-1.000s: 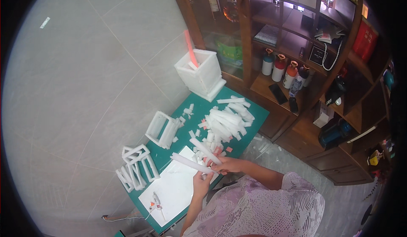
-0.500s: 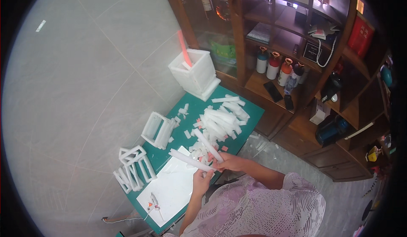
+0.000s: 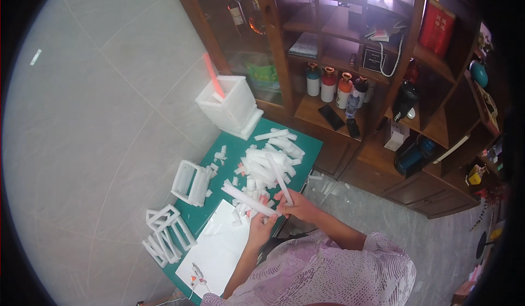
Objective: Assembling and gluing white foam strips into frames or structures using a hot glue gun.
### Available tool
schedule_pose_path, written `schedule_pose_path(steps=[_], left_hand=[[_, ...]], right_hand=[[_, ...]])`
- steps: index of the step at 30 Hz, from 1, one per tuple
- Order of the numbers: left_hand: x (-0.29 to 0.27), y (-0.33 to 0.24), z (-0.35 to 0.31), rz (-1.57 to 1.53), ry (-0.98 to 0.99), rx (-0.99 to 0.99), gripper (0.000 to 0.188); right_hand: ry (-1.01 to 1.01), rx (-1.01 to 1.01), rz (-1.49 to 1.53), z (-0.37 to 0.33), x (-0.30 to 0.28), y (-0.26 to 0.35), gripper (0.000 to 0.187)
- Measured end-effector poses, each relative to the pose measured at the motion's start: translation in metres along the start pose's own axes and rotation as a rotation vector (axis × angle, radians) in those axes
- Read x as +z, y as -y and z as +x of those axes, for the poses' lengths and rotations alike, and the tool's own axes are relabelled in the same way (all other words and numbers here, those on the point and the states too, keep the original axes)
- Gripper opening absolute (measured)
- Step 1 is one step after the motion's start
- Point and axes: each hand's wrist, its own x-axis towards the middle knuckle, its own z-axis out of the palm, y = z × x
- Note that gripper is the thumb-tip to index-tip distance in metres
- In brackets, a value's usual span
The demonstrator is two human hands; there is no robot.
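My left hand (image 3: 262,228) is closed around the near end of a white foam strip (image 3: 245,199), which slants up to the left. My right hand (image 3: 298,206) grips a second, thinner-looking white foam strip (image 3: 279,176) that points away from me. The hands are side by side, fingertips almost touching, and the two strips spread apart in a V. Beyond them lies a heap of white foam strips (image 3: 272,158), with small white and pink pieces (image 3: 237,207) nearer to me. Left of my hands is a white board (image 3: 216,243) with a hot glue gun (image 3: 198,275) on it.
On the green table (image 3: 216,196), a white foam frame (image 3: 189,182) and a second group of foam frames (image 3: 169,230) stand along the wall side. A white foam box (image 3: 231,102) holding a red strip (image 3: 213,76) stands at the far corner. A wooden cabinet (image 3: 322,150) rises behind the table.
The strip in my right hand has swung more upright, its far end moving right. The strip in my left hand stays nearly as it was. The whole view has shifted a little.
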Motion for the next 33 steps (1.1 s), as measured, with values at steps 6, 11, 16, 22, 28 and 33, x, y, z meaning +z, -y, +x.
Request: schedule_pose_path(steps=[6, 11, 16, 22, 28, 33], left_hand=[[0.006, -0.004, 0.004, -0.3, 0.148, -0.169, 0.013], [0.005, -0.003, 0.001, -0.638, 0.199, -0.114, 0.016], [-0.01, -0.007, -0.01, -0.681, -0.015, 0.019, 0.025], [-0.097, -0.014, -0.033, -0.528, -0.343, 0.157, 0.02], [-0.074, -0.005, -0.021, -0.412, -0.278, -0.028, 0.012], [-0.041, -0.018, 0.001, -0.497, -0.161, -0.051, 0.014]], right_hand=[[-0.134, -0.044, 0.128, -0.01, 0.0, -0.006, 0.027], [-0.097, 0.034, 0.302, -0.009, 0.009, 0.001, 0.024], [-0.338, -0.029, 0.053, 0.013, -0.012, 0.001, 0.014], [-0.502, -0.152, 0.239, 0.001, -0.118, 0.064, 0.016], [-0.271, -0.007, 0.345, 0.025, -0.099, 0.031, 0.023], [-0.255, 0.004, 0.545, 0.033, -0.071, 0.029, 0.017]])
